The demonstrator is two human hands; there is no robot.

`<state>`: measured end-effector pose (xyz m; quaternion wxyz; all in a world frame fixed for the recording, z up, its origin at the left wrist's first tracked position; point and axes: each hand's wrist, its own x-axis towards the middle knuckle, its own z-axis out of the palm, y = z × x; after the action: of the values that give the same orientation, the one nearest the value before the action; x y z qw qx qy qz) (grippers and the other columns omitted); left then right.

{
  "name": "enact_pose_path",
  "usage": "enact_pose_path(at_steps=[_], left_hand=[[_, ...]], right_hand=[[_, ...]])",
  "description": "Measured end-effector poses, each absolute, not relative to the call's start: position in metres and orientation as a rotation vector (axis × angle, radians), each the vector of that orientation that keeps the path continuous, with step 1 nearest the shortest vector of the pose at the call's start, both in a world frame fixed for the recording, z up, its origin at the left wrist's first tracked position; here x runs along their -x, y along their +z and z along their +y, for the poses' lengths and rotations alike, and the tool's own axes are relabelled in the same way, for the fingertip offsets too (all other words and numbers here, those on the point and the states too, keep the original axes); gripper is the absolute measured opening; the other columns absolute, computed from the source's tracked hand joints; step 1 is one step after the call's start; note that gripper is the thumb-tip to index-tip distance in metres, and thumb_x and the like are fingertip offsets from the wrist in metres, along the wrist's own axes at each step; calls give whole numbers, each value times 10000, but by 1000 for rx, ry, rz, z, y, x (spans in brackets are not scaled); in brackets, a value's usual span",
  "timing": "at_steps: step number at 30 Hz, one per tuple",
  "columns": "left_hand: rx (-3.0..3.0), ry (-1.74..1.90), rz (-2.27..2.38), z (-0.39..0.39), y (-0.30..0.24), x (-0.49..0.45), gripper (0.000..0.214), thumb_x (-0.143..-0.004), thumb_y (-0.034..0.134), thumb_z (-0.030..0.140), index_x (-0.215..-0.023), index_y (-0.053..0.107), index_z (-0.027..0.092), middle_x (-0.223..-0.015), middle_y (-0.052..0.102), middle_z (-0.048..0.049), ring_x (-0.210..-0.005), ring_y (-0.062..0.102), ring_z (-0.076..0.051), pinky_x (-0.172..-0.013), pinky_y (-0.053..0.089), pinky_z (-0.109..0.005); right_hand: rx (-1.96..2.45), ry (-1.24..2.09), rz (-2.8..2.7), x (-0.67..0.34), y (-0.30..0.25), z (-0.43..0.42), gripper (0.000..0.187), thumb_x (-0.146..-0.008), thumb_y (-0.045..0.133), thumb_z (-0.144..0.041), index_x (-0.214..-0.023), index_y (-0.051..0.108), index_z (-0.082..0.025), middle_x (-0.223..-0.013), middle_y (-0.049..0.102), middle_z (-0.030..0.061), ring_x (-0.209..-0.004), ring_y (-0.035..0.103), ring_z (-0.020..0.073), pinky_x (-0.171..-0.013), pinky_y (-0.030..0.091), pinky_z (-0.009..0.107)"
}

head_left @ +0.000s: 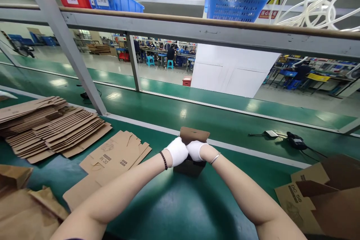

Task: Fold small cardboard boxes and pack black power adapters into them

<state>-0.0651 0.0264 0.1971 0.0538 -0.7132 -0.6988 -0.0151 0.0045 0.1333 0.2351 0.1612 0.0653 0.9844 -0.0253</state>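
Note:
A small brown cardboard box (190, 168) stands upright on the green bench in front of me, its back flap (194, 134) raised. My left hand (178, 151), in a white glove, is closed at the box's top left. From the right, my white-gloved right hand (196, 150) is closed over the top too, touching the left one. The fingertips of both hands are hidden inside or behind the box opening. Left of my left forearm lie flat, unfolded cartons (112, 157) printed "DC-56".
Stacked flat cartons (70, 129) lie at the left, near crumpled brown paper (25, 213). Opened cartons (317, 198) stand at the right. A black adapter with cables (296, 141) rests beyond the white strip. A metal post (66, 45) and overhead shelf (168, 26) cross the view.

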Motion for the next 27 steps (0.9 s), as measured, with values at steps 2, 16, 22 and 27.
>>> enact_pose_path(at_steps=[2, 16, 22, 27], left_hand=[[2200, -78, -2074, 13, 205, 68, 181, -771, 615, 120, -615, 678, 186, -606, 677, -66, -685, 631, -221, -803, 450, -402], [286, -505, -3160, -175, 151, 246, 1101, -636, 580, 756, -1481, 320, 100, -1492, 390, -258, -1350, 390, -440, -1055, 341, -525], [266, -508, -3109, -148, 138, 249, 1019, -631, 580, 683, -1445, 363, 109, -1302, 562, -259, -1218, 514, -431, -981, 367, -559], [231, -492, -3008, -160, 165, 257, 906, -658, 557, 603, -1393, 411, 95, -1290, 564, -256, -1204, 520, -436, -925, 415, -516]], right_hand=[[-142, -67, 2771, -2, 244, 136, 230, -667, 746, -108, -878, 738, -197, -838, 754, 66, -779, 715, 240, -677, 512, 273], [-737, -92, 2837, -55, 182, 127, 470, -949, 395, -192, -1417, 431, -205, -1033, 719, 180, -867, 720, 313, -699, 523, 408], [-896, -253, 3131, 22, 175, 196, 323, -958, 401, -199, -1233, 569, -214, -1201, 658, 148, -1025, 686, 265, -840, 504, 360], [-1042, -349, 3203, 61, 182, 216, 488, -932, 336, -110, -1412, 426, -117, -1456, 440, 242, -1096, 661, 270, -875, 515, 364]])
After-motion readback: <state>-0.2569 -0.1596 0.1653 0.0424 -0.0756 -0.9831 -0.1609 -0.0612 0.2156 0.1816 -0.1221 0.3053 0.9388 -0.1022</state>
